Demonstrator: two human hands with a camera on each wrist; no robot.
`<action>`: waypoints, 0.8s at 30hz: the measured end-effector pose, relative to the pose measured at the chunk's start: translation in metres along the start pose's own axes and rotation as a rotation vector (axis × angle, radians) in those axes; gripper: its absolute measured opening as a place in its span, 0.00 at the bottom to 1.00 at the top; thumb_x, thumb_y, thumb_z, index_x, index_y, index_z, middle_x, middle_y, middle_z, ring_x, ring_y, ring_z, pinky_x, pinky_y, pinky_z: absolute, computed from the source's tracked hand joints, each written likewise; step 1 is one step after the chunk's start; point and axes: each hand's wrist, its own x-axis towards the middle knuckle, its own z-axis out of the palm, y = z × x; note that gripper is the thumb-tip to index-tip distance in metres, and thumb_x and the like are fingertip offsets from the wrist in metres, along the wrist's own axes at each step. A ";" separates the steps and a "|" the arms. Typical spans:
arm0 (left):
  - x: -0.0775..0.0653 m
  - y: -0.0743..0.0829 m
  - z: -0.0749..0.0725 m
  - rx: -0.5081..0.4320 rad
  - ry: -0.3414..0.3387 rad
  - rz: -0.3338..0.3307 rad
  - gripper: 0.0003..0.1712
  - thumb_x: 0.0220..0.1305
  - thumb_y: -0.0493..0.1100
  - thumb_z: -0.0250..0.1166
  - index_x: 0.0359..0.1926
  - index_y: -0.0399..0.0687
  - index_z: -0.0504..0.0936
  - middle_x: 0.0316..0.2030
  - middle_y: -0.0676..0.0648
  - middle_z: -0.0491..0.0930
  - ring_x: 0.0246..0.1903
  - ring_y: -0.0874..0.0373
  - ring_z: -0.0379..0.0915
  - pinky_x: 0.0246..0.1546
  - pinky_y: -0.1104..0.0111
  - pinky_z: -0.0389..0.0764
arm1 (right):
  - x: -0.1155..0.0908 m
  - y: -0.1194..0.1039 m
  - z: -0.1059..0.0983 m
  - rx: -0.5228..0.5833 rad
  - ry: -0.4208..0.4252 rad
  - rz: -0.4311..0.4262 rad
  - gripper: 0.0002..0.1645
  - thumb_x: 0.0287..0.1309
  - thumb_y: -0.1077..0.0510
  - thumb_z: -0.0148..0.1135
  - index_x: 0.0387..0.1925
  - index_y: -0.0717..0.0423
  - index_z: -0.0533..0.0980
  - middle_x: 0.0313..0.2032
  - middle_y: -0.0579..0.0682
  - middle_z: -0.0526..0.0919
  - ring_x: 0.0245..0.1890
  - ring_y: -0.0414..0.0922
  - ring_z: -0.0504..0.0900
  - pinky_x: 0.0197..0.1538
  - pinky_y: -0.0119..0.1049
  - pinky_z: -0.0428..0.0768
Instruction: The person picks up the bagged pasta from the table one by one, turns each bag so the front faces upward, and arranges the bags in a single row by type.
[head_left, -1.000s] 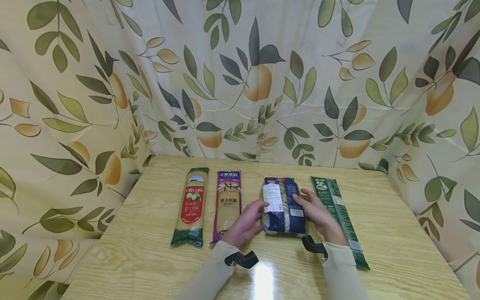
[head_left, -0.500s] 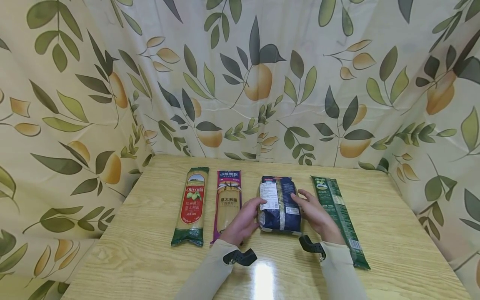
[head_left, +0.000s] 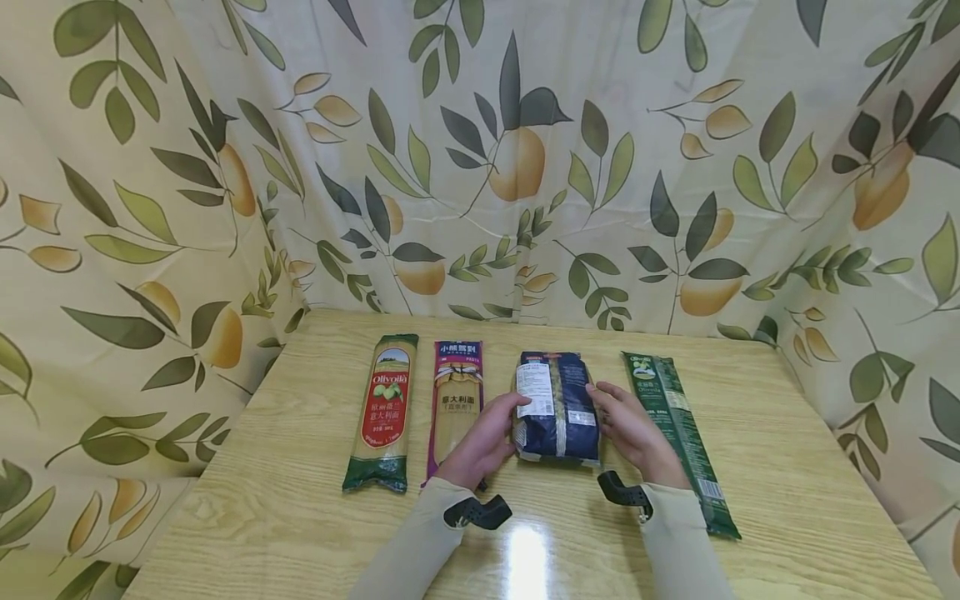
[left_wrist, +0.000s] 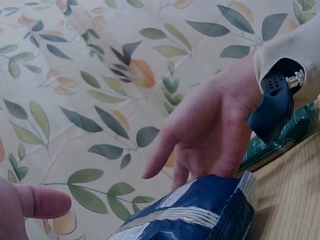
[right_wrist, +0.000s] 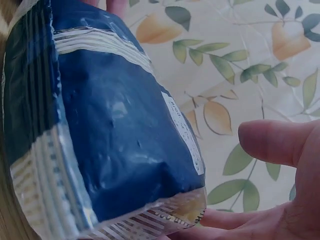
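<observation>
A dark blue pasta bag [head_left: 573, 437] with a white label lies label side up on the table, between both hands. At its left side is the left hand [head_left: 480, 446], its thumb by the label's edge; in the left wrist view the left thumb [left_wrist: 45, 201] is straight and apart from the bag [left_wrist: 195, 222]. The right hand [head_left: 641, 433] is along the right side. In the right wrist view its thumb [right_wrist: 272, 142] stands straight, off the bag [right_wrist: 115, 115], while its fingers [right_wrist: 225, 218] reach the bag's lower edge. Fingers beneath the bag's sides are partly hidden.
Left of the bag lie a purple spaghetti packet [head_left: 457, 400], partly under the left forearm, and a red and green spaghetti packet [head_left: 384, 408]. A long green packet [head_left: 678, 417] lies on the right, partly behind the right hand. A leaf-patterned curtain [head_left: 480, 250] borders the wooden table [head_left: 262, 500].
The blue pasta bag has shifted slightly left and toward the back, and both hands have moved left with it. The right thumb has drawn off the bag's top to its edge.
</observation>
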 end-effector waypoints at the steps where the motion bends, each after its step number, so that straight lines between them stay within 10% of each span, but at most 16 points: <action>1: 0.000 0.000 0.000 0.001 0.002 -0.002 0.29 0.70 0.48 0.54 0.66 0.36 0.71 0.60 0.42 0.77 0.59 0.53 0.71 0.67 0.51 0.71 | 0.000 0.001 0.000 0.006 -0.002 -0.001 0.49 0.81 0.45 0.45 0.81 0.66 0.32 0.81 0.69 0.44 0.80 0.61 0.50 0.81 0.58 0.54; 8: -0.001 0.002 -0.003 0.006 -0.013 0.001 0.28 0.70 0.48 0.54 0.66 0.36 0.70 0.59 0.42 0.77 0.55 0.55 0.73 0.67 0.52 0.72 | 0.001 0.004 -0.004 0.102 -0.039 -0.002 0.49 0.80 0.43 0.46 0.81 0.68 0.36 0.69 0.53 0.64 0.58 0.37 0.66 0.59 0.29 0.71; 15: -0.001 0.003 -0.004 0.008 -0.019 -0.003 0.31 0.71 0.48 0.54 0.69 0.37 0.68 0.63 0.40 0.76 0.58 0.53 0.73 0.67 0.51 0.72 | 0.001 0.005 -0.006 0.241 -0.119 -0.011 0.38 0.81 0.47 0.45 0.76 0.70 0.51 0.52 0.37 0.75 0.55 0.31 0.72 0.58 0.24 0.75; 24: -0.001 0.004 -0.005 0.006 -0.016 -0.002 0.30 0.70 0.48 0.54 0.68 0.38 0.69 0.62 0.39 0.78 0.54 0.54 0.75 0.62 0.55 0.75 | 0.000 0.002 -0.001 0.248 -0.104 0.003 0.46 0.81 0.48 0.46 0.82 0.64 0.36 0.68 0.48 0.63 0.54 0.30 0.75 0.57 0.25 0.78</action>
